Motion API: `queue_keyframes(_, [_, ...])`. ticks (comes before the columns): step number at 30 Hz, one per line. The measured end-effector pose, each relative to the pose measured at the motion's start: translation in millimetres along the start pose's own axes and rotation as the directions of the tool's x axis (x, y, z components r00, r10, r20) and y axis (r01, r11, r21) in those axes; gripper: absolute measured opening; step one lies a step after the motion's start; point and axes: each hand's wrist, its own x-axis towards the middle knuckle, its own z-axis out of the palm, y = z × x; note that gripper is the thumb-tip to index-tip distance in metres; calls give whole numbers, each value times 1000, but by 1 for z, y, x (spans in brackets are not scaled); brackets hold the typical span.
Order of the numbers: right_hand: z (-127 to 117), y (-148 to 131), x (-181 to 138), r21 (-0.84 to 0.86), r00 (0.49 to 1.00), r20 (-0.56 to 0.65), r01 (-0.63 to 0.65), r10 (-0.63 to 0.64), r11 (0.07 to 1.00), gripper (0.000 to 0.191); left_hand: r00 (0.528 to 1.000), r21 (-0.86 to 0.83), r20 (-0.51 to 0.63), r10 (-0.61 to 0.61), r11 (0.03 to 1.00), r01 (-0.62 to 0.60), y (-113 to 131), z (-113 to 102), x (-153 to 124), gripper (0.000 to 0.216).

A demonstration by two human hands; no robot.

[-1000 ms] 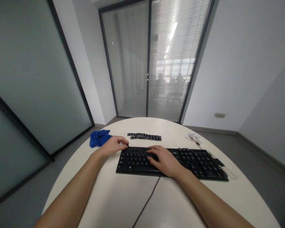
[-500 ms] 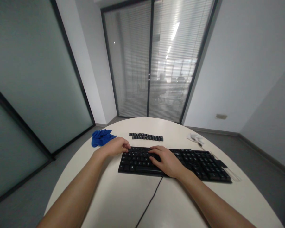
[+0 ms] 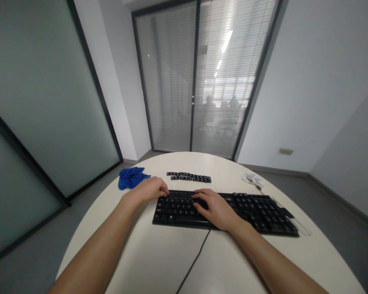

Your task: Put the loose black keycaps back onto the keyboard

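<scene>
A black keyboard (image 3: 257, 210) lies across the white round table (image 3: 159, 261). My left hand (image 3: 147, 190) is at the keyboard's far left corner, its fingers curled together with the tips down on the top row of keys; what they pinch is hidden. My right hand (image 3: 216, 208) rests palm down on the left-middle keys, fingers bent and apart, holding nothing. Two short rows of loose black keycaps (image 3: 188, 177) lie just behind the keyboard.
A crumpled blue cloth (image 3: 131, 177) lies on the table left of my left hand. A small white object (image 3: 250, 178) sits at the far right behind the keyboard. A dark seam (image 3: 193, 261) runs toward me from the keyboard. Glass walls and blinds surround the table.
My left hand's fingertips have shifted slightly right and down onto the keyboard's corner keys. The right hand has stayed on the keys. The view has drifted a little.
</scene>
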Motion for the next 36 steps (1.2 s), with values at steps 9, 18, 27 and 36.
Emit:
queue_keyframes(9, [-1, -1, 1, -9, 1000, 4, 4, -4, 1000, 27, 1000, 3, -2, -4, 1000, 4, 13, 1, 0, 16])
queue_keyframes(18, [-2, -2, 0, -7, 1000, 7, 1, -1, 1000, 26, 999, -31, 12, -34, 999, 34, 8, 4, 3, 20])
queue_keyframes(27, [0, -1, 0, -18, 1000, -2, 0, -1, 1000, 27, 993, -136, 47, -106, 984, 112, -13, 10, 6, 19])
queue_keyframes(36, [1, -1, 1, -26, 1000, -1, 4, -4, 1000, 26, 987, -112, 77, -141, 982, 149, -18, 16, 9, 19])
